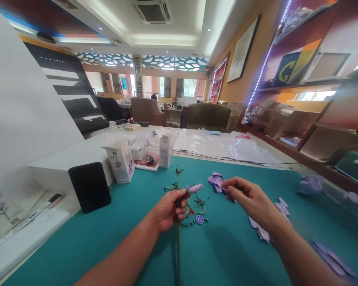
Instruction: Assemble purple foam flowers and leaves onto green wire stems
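My left hand (170,210) is closed around the green base of a rolled lilac flower bud (196,188), whose tip points right. A long green stem (179,250) passes beneath that hand, with small leaves at its far end. My right hand (250,198) pinches a purple petal (223,186) at the edge of a petal pile (216,180). Between the hands lie a green leafy piece (200,202), a purple openwork wheel (199,219), a red piece (191,211) and several small green bits. Pale lilac petals (259,230) lie partly hidden under my right forearm.
A teal mat (131,238) covers the table. At its left stand a black tablet-like panel (90,186) and printed cartons (121,161). More purple petals (334,260) and a clear bag with lilac parts (313,184) lie right. White sheets (209,145) lie behind.
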{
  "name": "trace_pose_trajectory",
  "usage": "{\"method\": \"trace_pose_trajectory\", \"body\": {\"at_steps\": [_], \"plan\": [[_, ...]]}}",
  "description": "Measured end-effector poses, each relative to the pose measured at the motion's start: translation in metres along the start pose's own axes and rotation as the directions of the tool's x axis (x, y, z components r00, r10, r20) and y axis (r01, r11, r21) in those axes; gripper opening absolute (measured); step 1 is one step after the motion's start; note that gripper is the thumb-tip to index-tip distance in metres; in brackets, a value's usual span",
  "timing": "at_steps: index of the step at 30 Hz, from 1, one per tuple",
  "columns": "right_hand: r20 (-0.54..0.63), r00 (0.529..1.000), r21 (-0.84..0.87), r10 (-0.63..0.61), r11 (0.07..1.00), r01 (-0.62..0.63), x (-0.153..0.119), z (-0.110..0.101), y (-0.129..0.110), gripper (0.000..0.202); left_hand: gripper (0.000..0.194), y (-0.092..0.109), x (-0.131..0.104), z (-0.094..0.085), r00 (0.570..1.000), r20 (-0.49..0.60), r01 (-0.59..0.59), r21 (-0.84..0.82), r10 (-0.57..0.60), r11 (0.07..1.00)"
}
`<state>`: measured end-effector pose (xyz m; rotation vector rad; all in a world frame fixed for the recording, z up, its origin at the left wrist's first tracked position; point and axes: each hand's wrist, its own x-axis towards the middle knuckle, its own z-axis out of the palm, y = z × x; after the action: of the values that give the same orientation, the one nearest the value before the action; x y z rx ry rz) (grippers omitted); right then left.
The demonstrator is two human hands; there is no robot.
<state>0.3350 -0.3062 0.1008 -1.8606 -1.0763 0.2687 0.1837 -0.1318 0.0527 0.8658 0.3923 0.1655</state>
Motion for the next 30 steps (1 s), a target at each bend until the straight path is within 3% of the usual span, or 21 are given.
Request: {"method": "trace_pose_trajectory", "body": {"at_steps": [4,10,14,19,30], "plan": [[0.006,0.997,0.101,-0.083,0.992,0.082,0.007,0.018,-0.019,0.021,0.018,0.002,0.001,-0.003,1.0,0.006,-0.009,-0.019,0.009,1.0],[0.044,0.993,0.123,-0.11,0.987,0.104,0.007,0.036,-0.009,0.024,0.018,0.001,0.002,-0.001,0.998,-0.055,-0.027,-0.014,0.026,1.0],[0.07,0.99,0.019,-0.125,0.992,0.124,0.008,0.046,-0.002,0.028,0.021,-0.001,0.003,0.002,0.991,-0.126,-0.05,0.006,0.051,0.999],[-0.022,0.968,-0.143,-0.249,0.959,0.243,0.011,0.054,0.002,0.03,0.021,-0.003,0.003,0.003,0.979,-0.191,-0.062,0.014,0.063,0.998],[-0.079,0.982,-0.153,-0.17,0.976,0.157,0.008,0.065,0.006,0.038,0.022,-0.003,0.001,0.006,0.976,-0.213,-0.05,0.0,0.049,0.999]]}}
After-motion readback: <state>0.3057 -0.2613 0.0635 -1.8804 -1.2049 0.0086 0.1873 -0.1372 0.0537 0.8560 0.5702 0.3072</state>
